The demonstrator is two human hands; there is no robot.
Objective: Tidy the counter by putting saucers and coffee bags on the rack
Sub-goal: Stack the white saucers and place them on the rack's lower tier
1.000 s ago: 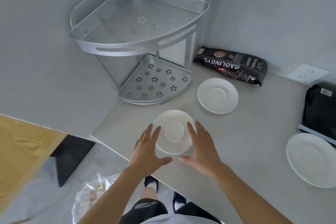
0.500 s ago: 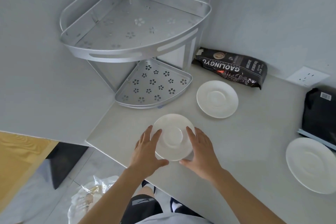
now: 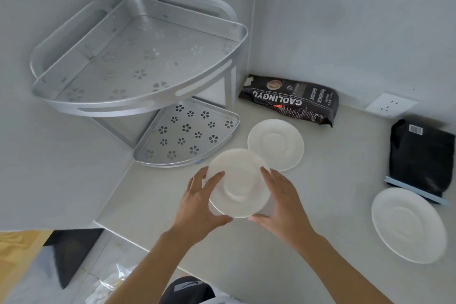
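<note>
Both hands hold one round white ceramic saucer (image 3: 238, 182) just below the centre of the frame. The left hand (image 3: 199, 202) clasps its left rim with fingers over the top edge and thumb under the near edge; the right hand (image 3: 281, 202) clasps the right rim the same way. The saucer is a disc with no long axis; its dished face turns upward and it tilts a little, the far rim raised toward the rack. A pale edge shows just under its lower left rim, but I cannot tell whether that is a second saucer or shadow.

The silver perforated metal two-tier corner rack (image 3: 138, 103) stands in the corner at upper left. Its lower shelf (image 3: 187, 131), punched with flower-shaped holes, lies just beyond the held saucer, its curved front lip between them. The wide upper shelf (image 3: 148, 57) overhangs the back of the lower one.

A second white saucer (image 3: 276, 144) rests flat on the pale grey counter (image 3: 333, 160), just right of the lower shelf, and the held saucer overlaps its near left edge in the view. Behind it, a black coffee bag printed GAOLINGYU (image 3: 291, 100) lies on its side along the wall, long axis running left to right. At far right lies a plain black coffee bag (image 3: 419, 158) with a light blue clip (image 3: 417, 190) across its near end, and a third white saucer (image 3: 408, 224) sits just in front of it. A white wall socket (image 3: 391, 104) is at upper right.
</note>
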